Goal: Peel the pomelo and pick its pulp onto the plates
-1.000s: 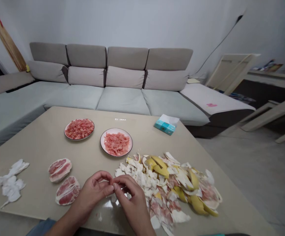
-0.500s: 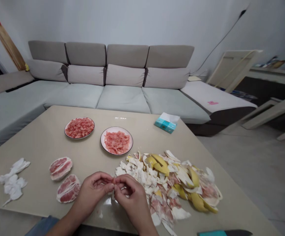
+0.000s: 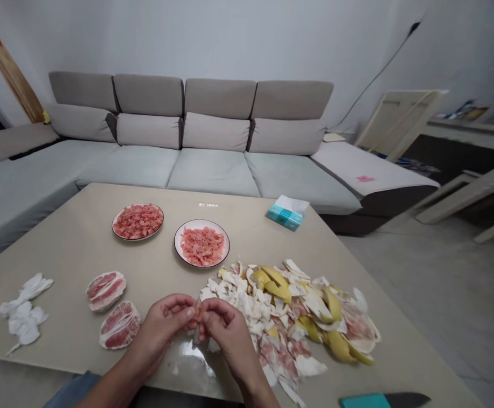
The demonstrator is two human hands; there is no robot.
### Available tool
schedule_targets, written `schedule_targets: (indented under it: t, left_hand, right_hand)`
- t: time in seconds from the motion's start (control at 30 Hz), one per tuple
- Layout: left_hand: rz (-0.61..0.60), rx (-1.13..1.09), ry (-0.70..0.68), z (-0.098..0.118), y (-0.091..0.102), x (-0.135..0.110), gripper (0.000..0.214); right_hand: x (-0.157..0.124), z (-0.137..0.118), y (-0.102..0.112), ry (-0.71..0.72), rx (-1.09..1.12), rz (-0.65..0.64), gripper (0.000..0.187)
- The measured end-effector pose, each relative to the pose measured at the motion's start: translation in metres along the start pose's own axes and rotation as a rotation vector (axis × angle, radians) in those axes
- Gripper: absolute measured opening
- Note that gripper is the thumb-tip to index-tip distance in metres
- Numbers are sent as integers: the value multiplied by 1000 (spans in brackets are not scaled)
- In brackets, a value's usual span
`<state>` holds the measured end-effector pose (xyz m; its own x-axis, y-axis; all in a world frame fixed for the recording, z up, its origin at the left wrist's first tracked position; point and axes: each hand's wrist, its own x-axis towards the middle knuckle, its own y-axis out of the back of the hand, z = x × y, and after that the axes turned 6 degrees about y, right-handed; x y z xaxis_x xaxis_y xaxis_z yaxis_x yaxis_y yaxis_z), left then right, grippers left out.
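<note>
My left hand [image 3: 168, 323] and my right hand [image 3: 225, 326] meet over the near side of the table, fingertips pinched together. Between them is a small piece of pink pomelo flesh [image 3: 198, 309], mostly covered by the fingers. Two peeled pomelo chunks [image 3: 119, 325] with red flesh and white membrane lie just left of my left hand. Right of my right hand spreads a heap of pomelo peel [image 3: 276, 283], with yellow rind, white pith and pinkish membrane scraps. Beyond the hands, a white plate with a dark rim [image 3: 180, 252] holds loose pink pomelo flesh.
A second plate [image 3: 114, 231] heaped with pink flesh stands farther back left. Crumpled tissues [image 3: 25, 317] lie at the left, a blue tissue pack [image 3: 287, 214] at the back right. A knife with a teal handle [image 3: 366, 402] rests at the near right edge. A grey sofa [image 3: 212, 164] stands behind the table.
Both hands stay together in nearly the same place. The fingers have shifted a little, and more of the pink piece shows between them. The view has turned slightly.
</note>
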<state>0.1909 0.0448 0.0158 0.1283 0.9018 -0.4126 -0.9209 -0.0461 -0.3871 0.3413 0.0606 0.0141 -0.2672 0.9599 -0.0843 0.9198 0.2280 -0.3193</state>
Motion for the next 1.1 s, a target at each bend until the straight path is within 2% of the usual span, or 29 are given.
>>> schedule_targets:
  t: [0.17, 0.4, 0.7, 0.9, 1.1]
  left_hand:
    - [49, 51, -71, 1, 0, 2, 32]
    - [100, 53, -81, 0, -1, 1, 39]
    - [188, -172, -138, -8, -9, 2, 39]
    - [323, -102, -245, -4, -16, -5, 37]
    - [280, -87, -288, -10, -12, -5, 33]
  right_hand:
    - [-1, -1, -3, 65, -44, -9, 31]
    - [-1, 4, -3, 107, -32, 18, 27]
    - [-2, 16, -16, 221, 9, 172, 25]
    - [-3, 25, -20, 247, 46, 231, 25]
    - [-5, 28, -20, 188, 129, 222, 26]
